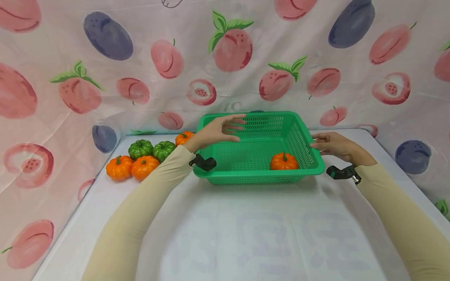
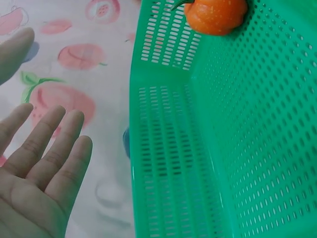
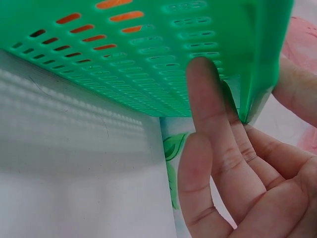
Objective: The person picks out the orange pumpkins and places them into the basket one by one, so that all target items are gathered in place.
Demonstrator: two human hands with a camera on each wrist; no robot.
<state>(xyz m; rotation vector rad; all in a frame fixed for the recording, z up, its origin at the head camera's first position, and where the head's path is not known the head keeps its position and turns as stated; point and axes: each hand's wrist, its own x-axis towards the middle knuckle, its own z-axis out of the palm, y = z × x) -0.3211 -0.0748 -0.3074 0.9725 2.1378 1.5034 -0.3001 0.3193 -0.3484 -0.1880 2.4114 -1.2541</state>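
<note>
Green basket [image 1: 246,174]: rectangular, walls and base perforated, opening upward. Position: between the left hand [image 1: 220,130] and the right hand [image 1: 334,146]; right-hand side rim held by the right hand, left end near the left hand. Orange pumpkin [image 1: 283,162]: ribbed, stem upward, inside the basket, nearer the right hand.

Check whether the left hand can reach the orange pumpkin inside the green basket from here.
Likely yes: the left hand is empty, the green basket is uncovered, and nothing visible stands between that hand and the orange pumpkin inside.
</note>
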